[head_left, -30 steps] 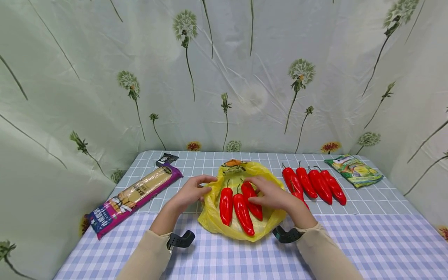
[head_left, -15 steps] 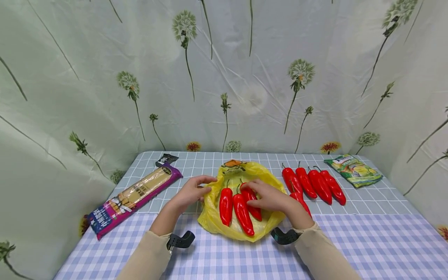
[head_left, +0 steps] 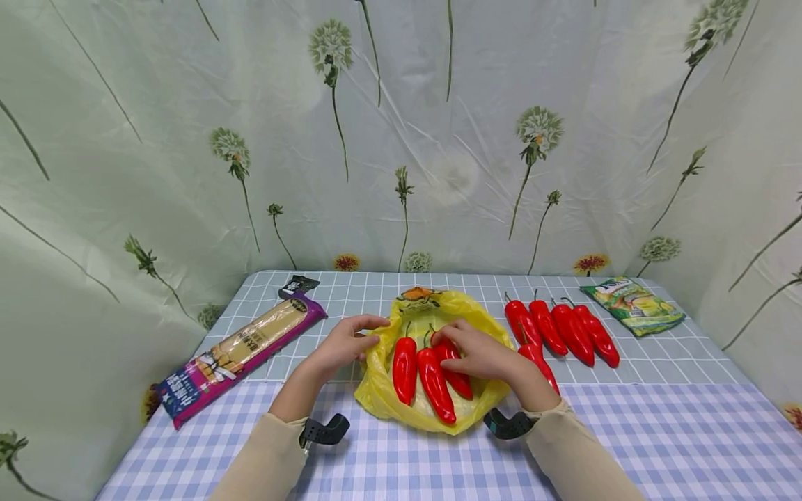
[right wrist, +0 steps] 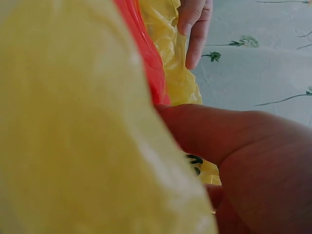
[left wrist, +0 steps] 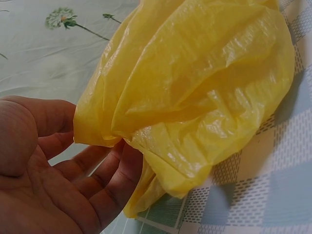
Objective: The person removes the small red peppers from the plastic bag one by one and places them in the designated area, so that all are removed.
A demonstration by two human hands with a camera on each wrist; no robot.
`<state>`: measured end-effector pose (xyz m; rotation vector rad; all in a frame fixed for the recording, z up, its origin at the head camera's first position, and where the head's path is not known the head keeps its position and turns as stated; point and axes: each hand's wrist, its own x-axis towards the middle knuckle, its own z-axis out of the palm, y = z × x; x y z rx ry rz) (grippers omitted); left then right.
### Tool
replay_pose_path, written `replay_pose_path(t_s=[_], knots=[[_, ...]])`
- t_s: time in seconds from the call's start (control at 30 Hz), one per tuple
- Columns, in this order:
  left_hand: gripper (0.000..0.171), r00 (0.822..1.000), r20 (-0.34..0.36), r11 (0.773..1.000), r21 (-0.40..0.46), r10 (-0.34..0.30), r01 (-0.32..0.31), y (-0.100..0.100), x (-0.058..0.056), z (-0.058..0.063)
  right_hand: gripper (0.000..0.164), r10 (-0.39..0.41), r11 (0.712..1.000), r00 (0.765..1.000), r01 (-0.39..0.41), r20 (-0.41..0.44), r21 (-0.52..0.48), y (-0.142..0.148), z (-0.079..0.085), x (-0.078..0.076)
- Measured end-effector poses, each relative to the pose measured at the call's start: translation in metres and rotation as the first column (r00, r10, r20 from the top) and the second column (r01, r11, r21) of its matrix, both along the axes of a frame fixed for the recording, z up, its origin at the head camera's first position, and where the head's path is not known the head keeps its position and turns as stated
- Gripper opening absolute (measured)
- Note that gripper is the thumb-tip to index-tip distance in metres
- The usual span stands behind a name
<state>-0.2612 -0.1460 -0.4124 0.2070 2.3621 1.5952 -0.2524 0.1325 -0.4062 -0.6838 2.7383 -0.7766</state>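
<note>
A yellow plastic bag (head_left: 376, 390) lies with its mouth spread wide, holding three red chili peppers. My right hand (head_left: 479, 355) reaches inside and grips the rightmost chili pepper (head_left: 460, 383), thumb on its near side and fingers over its top. In the right wrist view the bag's wall covers much of that hand. The middle chili pepper (head_left: 435, 386) and the left chili pepper (head_left: 404, 369) rest beside it. At the bag's left rim is my left hand (head_left: 341, 344); its loosely bent fingers touch the plastic, and their tips pass behind it in the left wrist view.
Several more red chili peppers (head_left: 573, 334) lie right of the bag, one (head_left: 539, 362) close by the right forearm. A green snack packet (head_left: 634, 305) sits far right. On the left are a long purple packet (head_left: 241, 358) and a small black packet (head_left: 298, 285).
My right hand has shifted slightly toward the near left, its fingers closer round the rightmost chili pepper. That pepper's lower end has swung a little right. My left hand has stayed put.
</note>
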Motion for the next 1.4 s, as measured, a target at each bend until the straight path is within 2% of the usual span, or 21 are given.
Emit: replay_pose_path(t_s=[0.5,0.83,1.07,1.2,1.4], knots=[[0.033,1.000,0.008,1.000,0.005,0.003,-0.003,0.001,0.001,-0.001,0.030,0.014,0.999,1.000,-0.015,-0.026,-0.034,0.001,0.001,0.001],[0.034,1.000,0.016,1.000,0.007,-0.004,0.004,0.001,0.001,-0.003,0.050,0.013,0.996,0.999,-0.016,-0.032,-0.084,0.005,0.007,0.000],[0.033,1.000,0.012,1.000,0.009,-0.005,0.005,0.001,0.001,-0.002,0.060,-0.023,0.994,0.999,0.018,-0.039,-0.110,0.008,0.014,0.002],[0.033,1.000,0.017,1.000,0.011,-0.005,0.005,0.002,0.002,-0.002,0.058,-0.028,0.989,0.998,0.019,-0.059,-0.147,0.009,0.021,0.003],[0.033,1.000,0.012,1.000,0.015,-0.007,0.007,0.002,0.002,-0.002,0.046,-0.045,0.980,0.993,0.022,-0.112,-0.196,0.011,0.029,0.003]])
